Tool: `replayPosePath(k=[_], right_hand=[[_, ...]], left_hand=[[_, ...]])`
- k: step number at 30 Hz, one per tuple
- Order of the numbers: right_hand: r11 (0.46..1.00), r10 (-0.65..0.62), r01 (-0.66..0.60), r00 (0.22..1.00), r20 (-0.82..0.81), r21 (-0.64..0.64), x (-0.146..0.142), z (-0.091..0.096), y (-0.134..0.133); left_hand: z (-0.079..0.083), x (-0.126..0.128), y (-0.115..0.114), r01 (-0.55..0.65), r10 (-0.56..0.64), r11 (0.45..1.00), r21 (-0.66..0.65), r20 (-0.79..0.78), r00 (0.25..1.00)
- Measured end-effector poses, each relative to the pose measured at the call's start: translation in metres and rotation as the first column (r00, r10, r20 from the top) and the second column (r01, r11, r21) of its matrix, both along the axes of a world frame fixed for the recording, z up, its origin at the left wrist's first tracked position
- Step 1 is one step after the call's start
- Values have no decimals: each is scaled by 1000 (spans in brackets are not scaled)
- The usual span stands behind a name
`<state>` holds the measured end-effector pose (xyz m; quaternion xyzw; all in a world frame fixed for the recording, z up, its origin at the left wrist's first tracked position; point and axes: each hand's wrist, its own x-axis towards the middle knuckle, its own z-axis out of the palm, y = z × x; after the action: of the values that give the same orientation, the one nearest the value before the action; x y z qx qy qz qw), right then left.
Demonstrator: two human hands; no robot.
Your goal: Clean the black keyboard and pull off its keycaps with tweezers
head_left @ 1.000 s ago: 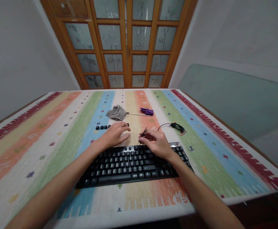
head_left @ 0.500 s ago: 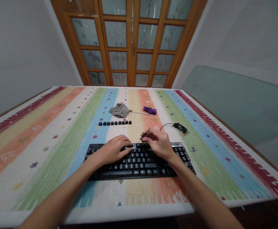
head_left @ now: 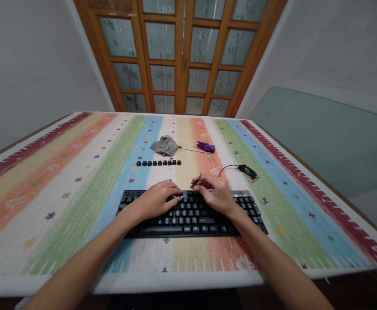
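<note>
A black keyboard (head_left: pixel 191 215) lies on the striped tablecloth (head_left: pixel 78 202) in front of me. My left hand (head_left: pixel 157 200) rests on its upper rows, fingers curled down onto the keys near the middle. My right hand (head_left: pixel 216 193) is at the keyboard's top edge, fingers pinched on a small thin tool (head_left: pixel 197 181) whose tip points up and left. A row of several loose black keycaps (head_left: pixel 158 163) lies on the cloth beyond the keyboard.
A crumpled grey cloth (head_left: pixel 165 145), a thin stick with a purple tuft (head_left: pixel 206 147) and the keyboard's coiled black cable (head_left: pixel 244 170) lie farther back. Wooden glass-paned doors (head_left: pixel 182 56) stand behind the table. A pale green panel (head_left: pixel 320 137) is at the right.
My left hand came back from the row of keycaps and settled on the keyboard's upper keys. My right hand stayed at the top edge with the tool. The camera tilted slightly.
</note>
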<state>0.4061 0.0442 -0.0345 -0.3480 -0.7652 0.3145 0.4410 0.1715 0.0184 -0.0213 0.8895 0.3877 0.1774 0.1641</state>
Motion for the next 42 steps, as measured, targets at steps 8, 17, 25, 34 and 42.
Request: replayPosePath(k=[8,17,25,34,42], right_hand=[[999,-46,44,998,52,32,2,4,1],[987,-80,67,993,-83,-147,-3,-4,6],[971,-71,35,987,-147,-237,-6,-9,8],[960,-115,65,978,-173,-272,-4,-9,16],[955,-86,28,979,-185,-295,2,0,22]], left_hand=[[-1,1,0,-2,2,1000,-4,-20,1000],[1,2,0,6,-6,1000,-1,-33,999],[1,2,0,1,-1,1000,1,-28,1000],[-1,1,0,3,-2,1000,24,-34,999],[-3,1,2,3,-3,1000,24,-13,1000]])
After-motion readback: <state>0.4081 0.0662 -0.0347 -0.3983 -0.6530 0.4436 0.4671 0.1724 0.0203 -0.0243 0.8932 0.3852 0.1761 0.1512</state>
